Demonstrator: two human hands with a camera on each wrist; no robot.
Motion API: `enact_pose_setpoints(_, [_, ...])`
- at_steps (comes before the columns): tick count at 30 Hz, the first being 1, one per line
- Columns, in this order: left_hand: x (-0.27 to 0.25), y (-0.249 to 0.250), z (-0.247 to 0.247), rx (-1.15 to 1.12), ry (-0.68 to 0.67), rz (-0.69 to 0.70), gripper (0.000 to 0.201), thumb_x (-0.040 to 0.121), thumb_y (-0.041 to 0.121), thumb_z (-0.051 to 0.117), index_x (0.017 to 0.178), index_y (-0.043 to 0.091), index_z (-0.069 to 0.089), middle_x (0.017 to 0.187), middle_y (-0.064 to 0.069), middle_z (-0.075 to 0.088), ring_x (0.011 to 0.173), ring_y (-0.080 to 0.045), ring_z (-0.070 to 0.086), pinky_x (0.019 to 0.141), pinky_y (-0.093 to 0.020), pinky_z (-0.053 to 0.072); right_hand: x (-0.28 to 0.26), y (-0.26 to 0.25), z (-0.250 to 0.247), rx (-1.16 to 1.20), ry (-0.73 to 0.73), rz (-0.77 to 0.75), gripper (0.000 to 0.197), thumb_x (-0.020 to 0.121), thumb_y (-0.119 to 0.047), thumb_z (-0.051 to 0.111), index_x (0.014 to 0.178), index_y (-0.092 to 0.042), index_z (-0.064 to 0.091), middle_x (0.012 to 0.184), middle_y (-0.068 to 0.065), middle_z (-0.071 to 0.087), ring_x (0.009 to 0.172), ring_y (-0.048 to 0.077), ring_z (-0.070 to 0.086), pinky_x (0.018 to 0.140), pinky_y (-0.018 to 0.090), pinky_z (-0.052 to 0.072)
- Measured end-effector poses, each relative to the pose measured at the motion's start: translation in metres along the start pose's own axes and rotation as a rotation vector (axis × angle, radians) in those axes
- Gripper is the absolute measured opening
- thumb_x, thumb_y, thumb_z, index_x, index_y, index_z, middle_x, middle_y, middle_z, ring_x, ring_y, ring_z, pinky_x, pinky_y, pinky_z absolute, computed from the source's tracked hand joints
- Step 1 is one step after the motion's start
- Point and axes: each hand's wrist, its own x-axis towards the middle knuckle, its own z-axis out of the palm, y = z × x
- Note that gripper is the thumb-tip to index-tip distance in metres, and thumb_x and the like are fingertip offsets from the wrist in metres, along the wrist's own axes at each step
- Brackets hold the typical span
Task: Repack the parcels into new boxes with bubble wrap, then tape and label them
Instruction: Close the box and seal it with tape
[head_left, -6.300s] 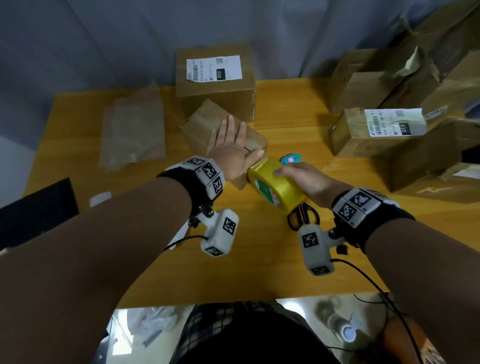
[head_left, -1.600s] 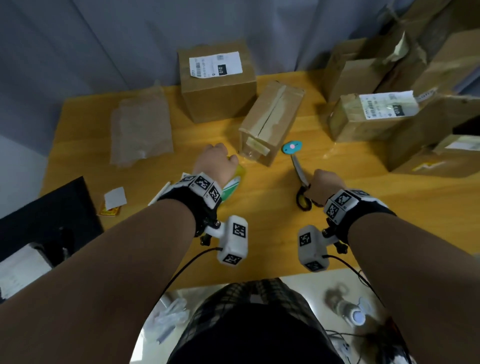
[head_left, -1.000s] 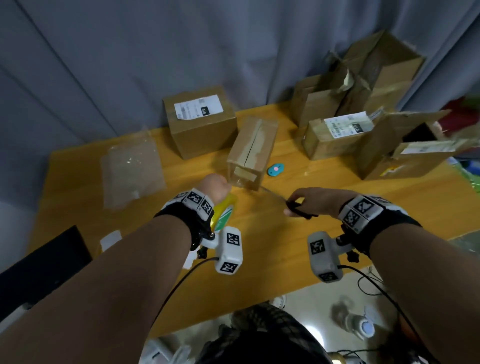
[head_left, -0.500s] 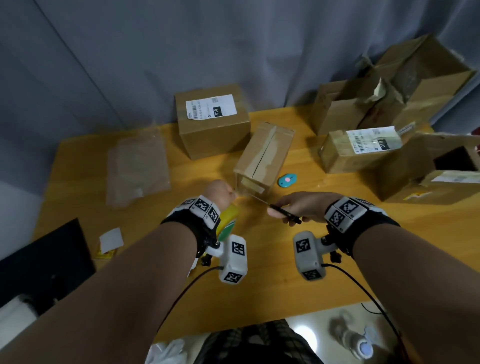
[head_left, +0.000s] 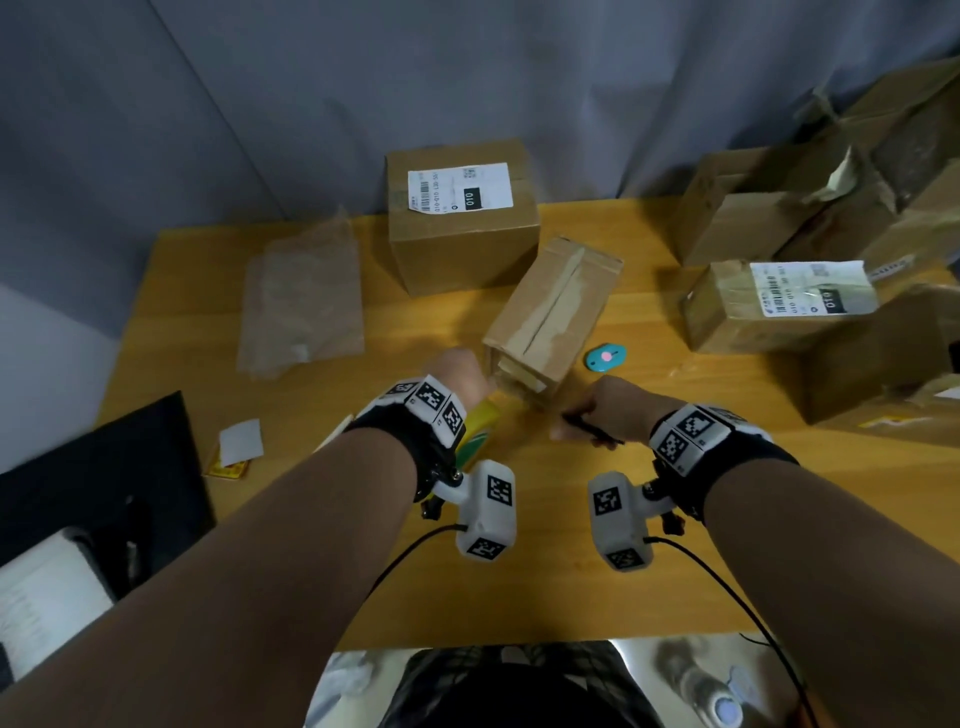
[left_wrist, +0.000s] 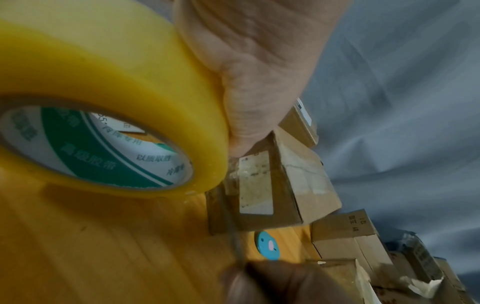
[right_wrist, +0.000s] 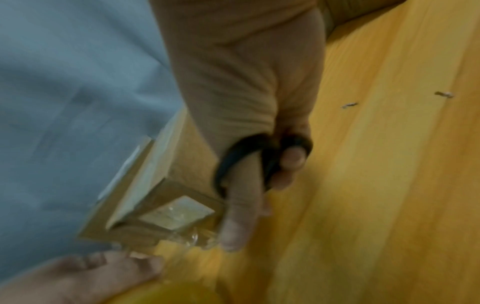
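A small taped cardboard box (head_left: 553, 317) lies on the wooden table (head_left: 519, 561), its near end facing me. My left hand (head_left: 460, 376) grips a yellow tape roll (head_left: 480, 428) just left of that end; in the left wrist view the roll (left_wrist: 109, 98) fills the frame and clear tape stretches from it to the box (left_wrist: 262, 185). My right hand (head_left: 597, 415) holds black-handled scissors (right_wrist: 259, 158), fingers through the loops, just in front of the box. The blades (left_wrist: 233, 232) reach toward the stretched tape.
A labelled box (head_left: 460, 213) stands behind. More boxes (head_left: 779, 306) pile up at the right. Plastic sheets (head_left: 304, 306) lie at the left, a teal cutter (head_left: 605, 357) right of the small box, paper scraps (head_left: 239, 441) near the left edge.
The left hand took over the tape roll and drew tape from the box. The right hand picked the scissors off the table and brought them toward the tape.
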Motion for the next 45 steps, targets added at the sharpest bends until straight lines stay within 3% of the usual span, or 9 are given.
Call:
enact_pose_setpoints(4, [-0.005, -0.008, 0.000, -0.041, 0.030, 0.044, 0.026, 0.094, 0.017, 0.052, 0.075, 0.000, 0.057, 0.086, -0.021, 0.058, 0.084, -0.027, 0.056, 0.074, -0.033, 0.044, 0.009, 0.013, 0.016, -0.266, 0.035, 0.058, 0.027, 0.093, -0.027, 0.058, 0.082, -0.004, 0.065, 0.078, 0.012, 0.064, 0.058, 0.017, 0.052, 0.053, 0.025, 0.041])
enact_pose_setpoints(8, [-0.010, -0.020, 0.001, -0.140, 0.062, 0.101, 0.023, 0.094, 0.018, 0.054, 0.105, 0.001, 0.064, 0.110, -0.014, 0.065, 0.103, -0.027, 0.060, 0.082, -0.028, 0.045, 0.007, 0.009, 0.026, -0.368, 0.046, 0.023, 0.017, 0.094, -0.015, 0.053, 0.109, -0.007, 0.053, 0.096, 0.013, 0.060, 0.074, 0.023, 0.053, 0.058, 0.028, 0.039])
enact_pose_setpoints(11, [-0.013, -0.028, 0.003, -0.198, 0.074, 0.124, 0.021, 0.093, 0.019, 0.056, 0.105, 0.003, 0.064, 0.109, -0.012, 0.066, 0.100, -0.024, 0.061, 0.076, -0.024, 0.042, -0.001, -0.004, 0.022, -0.401, 0.104, -0.008, 0.008, 0.092, -0.018, 0.052, 0.087, -0.012, 0.052, 0.073, 0.005, 0.049, 0.065, 0.023, 0.048, 0.048, 0.026, 0.031])
enact_pose_setpoints(19, [-0.019, -0.046, 0.006, -0.317, 0.116, 0.181, 0.017, 0.092, 0.021, 0.059, 0.096, 0.006, 0.064, 0.101, -0.011, 0.067, 0.091, -0.022, 0.060, 0.079, -0.029, 0.045, -0.008, -0.058, 0.030, -0.533, 1.048, -0.495, 0.029, 0.079, -0.033, 0.070, 0.090, -0.009, 0.058, 0.091, 0.014, 0.057, 0.082, 0.033, 0.057, 0.073, 0.039, 0.042])
enact_pose_setpoints(23, [-0.019, -0.055, 0.008, -0.352, 0.142, 0.206, 0.015, 0.091, 0.021, 0.060, 0.095, 0.008, 0.065, 0.098, -0.007, 0.067, 0.089, -0.019, 0.060, 0.078, -0.027, 0.045, 0.031, -0.062, 0.036, -0.606, 0.876, -0.270, 0.060, 0.087, -0.035, 0.058, 0.138, -0.006, 0.043, 0.139, 0.019, 0.045, 0.126, 0.035, 0.045, 0.107, 0.047, 0.032])
enact_pose_setpoints(31, [-0.023, -0.062, 0.002, -0.425, 0.117, 0.176, 0.016, 0.091, 0.029, 0.060, 0.092, 0.013, 0.062, 0.088, 0.001, 0.061, 0.085, -0.013, 0.054, 0.072, -0.024, 0.041, 0.047, -0.052, 0.039, -0.825, 0.933, -0.234, 0.062, 0.081, -0.031, 0.054, 0.136, -0.006, 0.041, 0.133, 0.020, 0.049, 0.117, 0.039, 0.049, 0.101, 0.050, 0.038])
enact_pose_setpoints(37, [-0.029, -0.062, 0.001, -0.496, 0.121, 0.201, 0.026, 0.092, 0.033, 0.059, 0.081, 0.010, 0.059, 0.064, 0.000, 0.049, 0.059, -0.011, 0.044, 0.057, -0.026, 0.033, 0.010, -0.067, 0.032, -0.235, 0.993, -0.466, 0.045, 0.092, -0.034, 0.045, 0.127, -0.009, 0.054, 0.123, 0.013, 0.055, 0.115, 0.032, 0.049, 0.097, 0.039, 0.033])
enact_pose_setpoints(42, [-0.033, -0.065, 0.000, -0.527, 0.102, 0.199, 0.028, 0.092, 0.032, 0.057, 0.074, 0.011, 0.058, 0.063, -0.003, 0.049, 0.059, -0.015, 0.044, 0.056, -0.027, 0.033, -0.017, -0.082, 0.046, 0.154, 0.457, -0.436, 0.069, 0.080, -0.041, 0.072, 0.136, -0.018, 0.039, 0.105, 0.004, 0.056, 0.093, 0.016, 0.057, 0.081, 0.029, 0.048])
enact_pose_setpoints(45, [-0.038, -0.067, -0.003, -0.544, 0.103, 0.193, 0.030, 0.092, 0.035, 0.058, 0.070, 0.014, 0.058, 0.053, 0.006, 0.049, 0.047, -0.004, 0.043, 0.043, -0.015, 0.031, -0.013, -0.086, 0.055, 0.136, 0.411, -0.407, 0.069, 0.079, -0.021, 0.076, 0.137, -0.016, 0.038, 0.095, 0.006, 0.060, 0.088, 0.019, 0.059, 0.080, 0.033, 0.050])
